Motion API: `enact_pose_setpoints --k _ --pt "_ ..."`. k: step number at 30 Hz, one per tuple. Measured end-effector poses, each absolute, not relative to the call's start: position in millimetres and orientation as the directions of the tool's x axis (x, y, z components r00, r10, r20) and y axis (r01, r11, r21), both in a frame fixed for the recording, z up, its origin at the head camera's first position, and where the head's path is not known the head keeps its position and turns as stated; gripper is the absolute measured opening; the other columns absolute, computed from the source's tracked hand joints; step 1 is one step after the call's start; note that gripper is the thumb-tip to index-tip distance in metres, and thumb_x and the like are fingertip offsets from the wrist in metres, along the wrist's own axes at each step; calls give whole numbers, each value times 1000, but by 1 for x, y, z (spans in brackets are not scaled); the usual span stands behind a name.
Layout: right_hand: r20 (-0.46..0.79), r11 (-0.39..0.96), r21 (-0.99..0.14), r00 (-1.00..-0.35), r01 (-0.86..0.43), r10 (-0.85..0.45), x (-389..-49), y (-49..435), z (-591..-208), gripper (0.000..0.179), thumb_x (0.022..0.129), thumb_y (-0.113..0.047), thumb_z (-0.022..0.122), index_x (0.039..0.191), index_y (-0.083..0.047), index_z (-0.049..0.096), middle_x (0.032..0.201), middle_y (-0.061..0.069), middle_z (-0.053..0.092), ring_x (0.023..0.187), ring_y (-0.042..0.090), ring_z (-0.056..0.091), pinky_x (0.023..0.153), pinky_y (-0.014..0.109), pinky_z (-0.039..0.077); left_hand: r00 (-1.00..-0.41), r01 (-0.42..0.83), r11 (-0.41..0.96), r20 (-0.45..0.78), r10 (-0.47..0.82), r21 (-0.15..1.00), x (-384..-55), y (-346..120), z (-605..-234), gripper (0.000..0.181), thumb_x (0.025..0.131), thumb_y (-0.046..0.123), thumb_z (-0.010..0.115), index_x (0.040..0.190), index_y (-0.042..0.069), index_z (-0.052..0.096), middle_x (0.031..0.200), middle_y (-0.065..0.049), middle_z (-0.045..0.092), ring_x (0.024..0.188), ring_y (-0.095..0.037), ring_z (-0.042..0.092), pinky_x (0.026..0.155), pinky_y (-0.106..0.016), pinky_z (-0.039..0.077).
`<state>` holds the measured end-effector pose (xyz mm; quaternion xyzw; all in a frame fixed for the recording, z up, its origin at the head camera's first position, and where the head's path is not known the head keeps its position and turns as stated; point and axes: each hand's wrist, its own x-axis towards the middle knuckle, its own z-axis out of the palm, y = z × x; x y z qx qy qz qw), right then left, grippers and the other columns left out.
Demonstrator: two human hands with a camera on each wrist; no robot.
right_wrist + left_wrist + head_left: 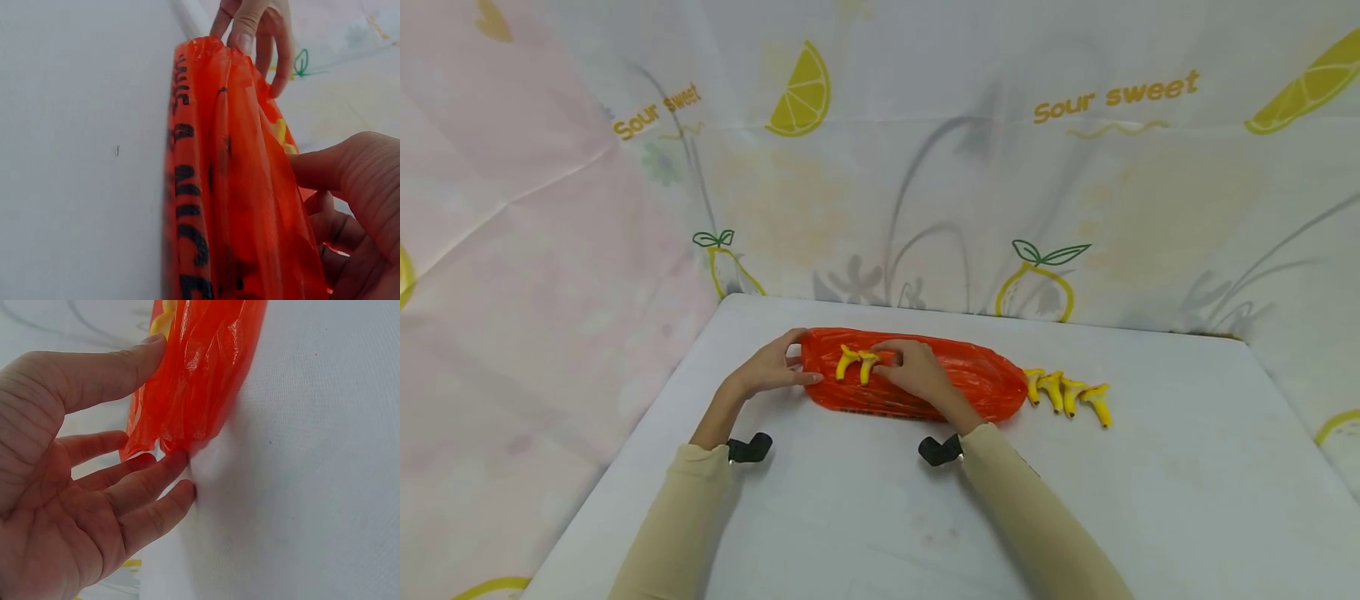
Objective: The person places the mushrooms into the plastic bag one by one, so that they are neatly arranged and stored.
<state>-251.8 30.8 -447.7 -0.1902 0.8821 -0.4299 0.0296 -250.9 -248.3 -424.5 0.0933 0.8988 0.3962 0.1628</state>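
A red plastic bag point(955, 367) lies lengthwise on the white table, black lettering point(187, 194) along its near side. Two small yellow chanterelle-like mushrooms sit side by side on top, a left one point(846, 362) and a right one point(867, 367). My right hand point(917, 371) reaches over the bag, thumb and index finger pinching the right mushroom's cap. At the bag's left end is my left hand point(771, 364), fingers loosely spread. Its thumb point(119, 372) lies along the bag, with fingertips touching the gathered edge.
Several more yellow mushrooms point(1071, 395) stand in a row just past the bag's right end. The white table point(850, 500) meets a lemon-printed cloth backdrop point(910, 183) at the back and left. A black wrist camera point(751, 448) hangs at the left sleeve.
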Motion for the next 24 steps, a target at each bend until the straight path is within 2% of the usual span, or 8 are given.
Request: enact_pose_setpoints --k 8,14,24 --pt "57 612 -736 -927 -290 -370 -246 50 -438 33 88 -23 76 120 -16 71 61 -1 43 55 16 42 50 26 30 -931 43 674 -216 295 738 -250 -250 -426 88 84 32 78 153 10 27 155 -16 32 135 -41 40 101 -56 43" --pt "16 646 -712 -927 -274 -375 -241 66 -424 34 86 -28 78 117 -17 72 65 1 47 57 17 43 48 27 28 -931 56 670 -204 303 740 -250 -251 -425 88 84 32 78 153 9 27 155 -17 32 135 -42 40 101 -56 43" --pt "49 658 -694 -931 -292 -361 -232 95 -412 38 82 -35 81 115 -18 72 61 0 43 53 17 40 48 28 26 -931 54 678 -210 300 733 -248 -251 -424 88 85 31 77 153 9 26 156 -18 31 135 -42 39 102 -57 42"
